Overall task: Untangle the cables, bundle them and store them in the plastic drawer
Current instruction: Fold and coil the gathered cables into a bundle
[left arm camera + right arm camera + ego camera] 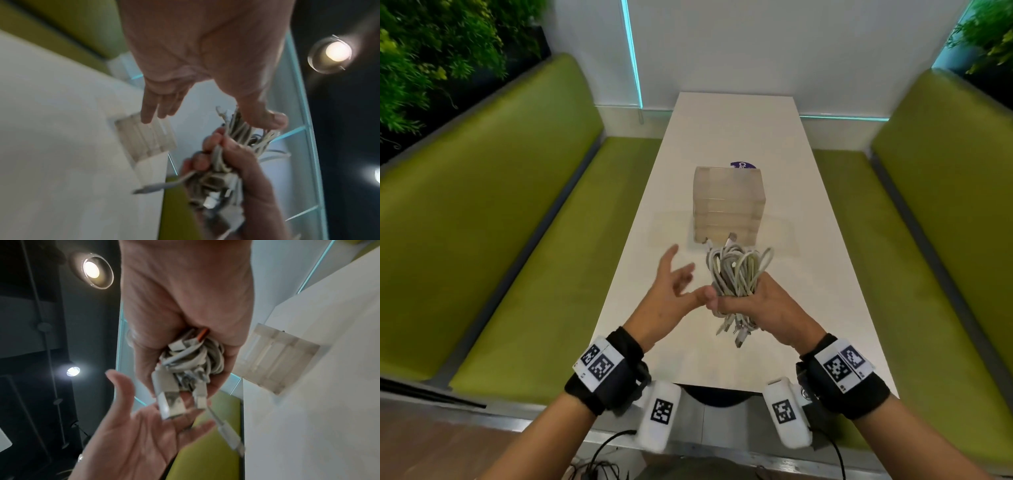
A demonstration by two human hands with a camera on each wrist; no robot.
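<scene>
My right hand (750,301) grips a bundle of white cables (738,274) in its fist above the near half of the white table (722,144). Loops stick up out of the fist and several plug ends (736,330) hang below it. In the right wrist view the coiled cables (193,360) and a USB plug (170,404) fill the palm. My left hand (676,284) is just left of the bundle with fingers spread, holding nothing; its thumb lies against the right fist. The translucent plastic drawer unit (727,202) stands behind the bundle with its drawers closed.
Green bench seats (534,222) run along both sides of the narrow table. A purple round sticker (742,165) shows behind the drawer unit. A faint clear sheet (671,228) lies under the unit. Plants fill the upper corners.
</scene>
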